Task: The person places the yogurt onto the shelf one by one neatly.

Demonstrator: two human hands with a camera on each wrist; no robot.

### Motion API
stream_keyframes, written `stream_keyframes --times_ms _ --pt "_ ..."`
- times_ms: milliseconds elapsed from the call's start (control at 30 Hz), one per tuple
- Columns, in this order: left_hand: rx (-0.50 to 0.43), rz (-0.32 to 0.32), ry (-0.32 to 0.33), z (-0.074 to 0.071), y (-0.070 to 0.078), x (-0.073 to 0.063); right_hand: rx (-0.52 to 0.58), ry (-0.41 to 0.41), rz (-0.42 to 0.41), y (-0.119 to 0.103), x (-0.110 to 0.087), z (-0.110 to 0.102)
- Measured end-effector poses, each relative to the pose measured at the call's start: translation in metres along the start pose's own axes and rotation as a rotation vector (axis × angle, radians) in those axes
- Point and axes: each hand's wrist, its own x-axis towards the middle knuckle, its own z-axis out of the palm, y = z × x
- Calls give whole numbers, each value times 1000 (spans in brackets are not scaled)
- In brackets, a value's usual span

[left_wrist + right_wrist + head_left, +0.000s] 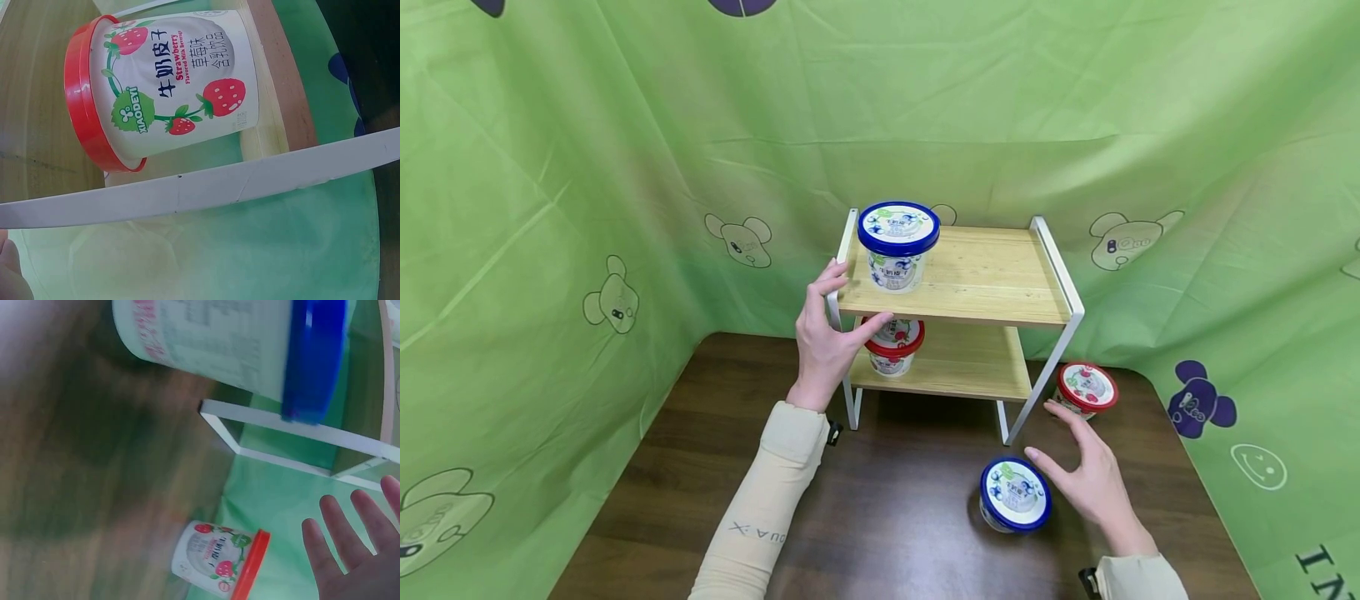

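Note:
My left hand (823,346) is at the left side of a two-tier shelf, fingers spread around its white upright and holding nothing. Close beside the fingers, a blue-lidded tub (898,271) stands on the top tier. The thumb overlaps a red-lidded strawberry tub (891,365) on the lower tier in the head view; the left wrist view shows that strawberry tub (181,81) large behind the white bar. My right hand (1093,475), its fingers apart, hovers just right of a second blue-lidded tub (1017,496) on the table. The right wrist view shows this blue-lidded tub (212,344) near the camera.
The wooden shelf (985,275) has a white metal frame (1048,379). A second red-lidded tub (1087,386) stands on the dark wooden table (880,500) right of the shelf, beyond the right fingertips. Green printed cloth (820,100) hangs behind and along both sides.

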Motion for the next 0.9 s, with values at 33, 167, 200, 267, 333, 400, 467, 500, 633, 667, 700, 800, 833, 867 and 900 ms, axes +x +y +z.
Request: stream_keyframes --times_ms 33,167,200,267,333,400,467,500,633,667,700,800,833,867,900 --pt "-1 -1 -1 0 0 0 1 -11 4 -1 -1 1" --pt "2 -1 -5 0 0 0 1 -38 10 -2 -7 7" --pt "3 -1 -6 0 0 0 2 -41 6 -2 -8 8" --pt "6 -1 -8 -1 -1 0 2 -45 -4 -1 -10 12" --pt "4 -3 -6 -1 -1 0 3 -47 -14 0 -13 16" --pt "2 -3 -3 0 -1 0 -2 -55 -25 1 -17 21" --pt "-2 -4 1 0 0 0 -5 -71 -29 1 -21 26" --pt "-4 -4 4 0 0 0 -7 -81 -24 1 -23 28" --pt "-10 -6 10 1 1 0 -12 -119 2 2 -28 34" --pt "-10 -6 11 1 1 0 -15 -124 5 3 -29 35" --pt "-10 -6 11 1 0 0 -19 -126 6 3 -29 35" --pt "-11 -5 11 1 0 -1 -33 -132 -3 4 -31 38" --pt "-12 -4 12 1 -1 -1 -34 -133 -6 4 -32 39" --pt "-13 -1 12 1 -1 -1 -35 -132 -9 3 -33 40" --pt "-14 2 11 1 -1 -1 -35 -130 -11 3 -34 40"
